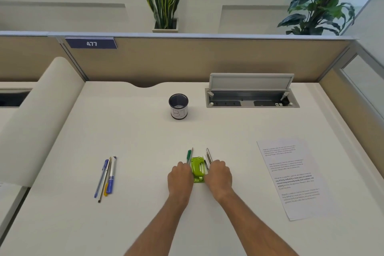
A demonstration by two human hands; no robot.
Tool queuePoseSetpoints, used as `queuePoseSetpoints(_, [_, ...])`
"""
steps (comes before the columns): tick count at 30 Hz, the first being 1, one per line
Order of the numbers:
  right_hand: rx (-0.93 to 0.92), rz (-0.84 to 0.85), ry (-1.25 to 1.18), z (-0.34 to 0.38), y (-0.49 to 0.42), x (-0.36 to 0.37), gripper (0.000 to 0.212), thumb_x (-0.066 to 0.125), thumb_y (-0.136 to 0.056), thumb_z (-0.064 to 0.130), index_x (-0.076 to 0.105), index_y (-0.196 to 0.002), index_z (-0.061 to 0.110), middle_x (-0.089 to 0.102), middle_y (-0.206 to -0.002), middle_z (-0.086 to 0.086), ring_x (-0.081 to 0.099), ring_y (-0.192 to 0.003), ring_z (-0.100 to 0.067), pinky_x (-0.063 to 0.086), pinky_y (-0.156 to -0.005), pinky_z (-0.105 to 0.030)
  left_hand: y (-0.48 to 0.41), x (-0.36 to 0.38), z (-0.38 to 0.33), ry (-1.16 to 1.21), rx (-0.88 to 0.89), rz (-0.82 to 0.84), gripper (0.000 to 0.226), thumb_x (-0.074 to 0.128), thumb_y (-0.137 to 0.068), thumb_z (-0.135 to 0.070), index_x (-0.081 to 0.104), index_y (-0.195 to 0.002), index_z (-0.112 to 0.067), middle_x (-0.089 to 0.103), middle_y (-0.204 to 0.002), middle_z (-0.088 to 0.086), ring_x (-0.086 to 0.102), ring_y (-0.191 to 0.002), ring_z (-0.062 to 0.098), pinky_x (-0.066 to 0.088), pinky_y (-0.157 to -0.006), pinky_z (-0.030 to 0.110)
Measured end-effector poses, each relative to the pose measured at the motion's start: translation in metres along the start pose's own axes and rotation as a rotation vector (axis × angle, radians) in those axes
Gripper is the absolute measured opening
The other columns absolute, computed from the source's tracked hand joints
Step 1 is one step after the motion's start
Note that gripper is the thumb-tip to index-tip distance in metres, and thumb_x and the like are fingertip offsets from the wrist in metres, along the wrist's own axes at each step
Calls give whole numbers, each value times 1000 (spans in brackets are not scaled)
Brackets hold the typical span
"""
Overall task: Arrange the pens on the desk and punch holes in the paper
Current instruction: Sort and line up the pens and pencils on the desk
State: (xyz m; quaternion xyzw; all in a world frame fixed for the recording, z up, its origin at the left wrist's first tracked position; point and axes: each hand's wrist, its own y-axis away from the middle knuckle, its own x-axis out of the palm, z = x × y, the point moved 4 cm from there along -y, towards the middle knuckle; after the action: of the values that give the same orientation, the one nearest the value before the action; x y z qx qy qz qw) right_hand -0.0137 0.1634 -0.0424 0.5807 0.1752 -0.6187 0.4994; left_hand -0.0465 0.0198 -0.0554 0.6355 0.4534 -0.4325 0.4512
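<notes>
Both hands down on the white desk (pixel 145 131), flanking the lime-green plastic hole punch (pixel 197 169). Left hand (pixel 180 178) curled over green pens (pixel 189 156) at its 9 o'clock; right hand (pixel 219 176) curled over dark pens (pixel 208 155) at 3. Actual grip: can't tell. Blue pen bunch (pixel 107 176) further at 9. Printed white paper sheet (pixel 291 178) at 3, text unreadable. Black mesh cup (pixel 178 106) at 12, label "BT". Partition tag (pixel 91 43): "477".

lime green punch (pixel 198 169), green pen (pixel 189 155), blue pens (pixel 108 176), white desk (pixel 145 141), blk mesh cup (pixel 178 106)
</notes>
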Motion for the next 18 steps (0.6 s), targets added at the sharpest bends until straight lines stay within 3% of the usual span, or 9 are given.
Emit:
queuePoseSetpoints(5, [-53,-45,66,-4,6,4,23,56,-103,3,64,-123,10,68,-123,-10,70,-110,-27,57,-85,-34,1,-1,-1,-7,33,8,31,45,-105,0,72,-114,-12,73,-116,7,74,-105,26,61,-83,35])
queuePoseSetpoints(11, [-7,-17,0,-8,4,-2,22,53,-97,-5,68,-108,7,70,-111,-13,71,-99,-32,44,-68,-33,1,-4,-1,26,-33,51,29,47,-104,-3,74,-111,-11,74,-115,7,75,-105,26,59,-83,35])
queuePoseSetpoints(15, [37,12,-58,-14,-1,-4,15,58,-96,-2,67,-106,6,69,-108,-14,68,-92,-33,46,-67,-36,1,-7,0,81,-99,77,25,49,-104,-5,74,-107,-9,74,-112,9,75,-103,28,60,-82,37])
queuePoseSetpoints(18, [39,36,-68,-13,-3,-5,16,58,-94,-3,66,-105,6,69,-109,-15,71,-98,-37,45,-67,-36,1,-8,0,114,-125,87,23,50,-104,-5,73,-105,-9,75,-110,9,75,-101,28,59,-79,37])
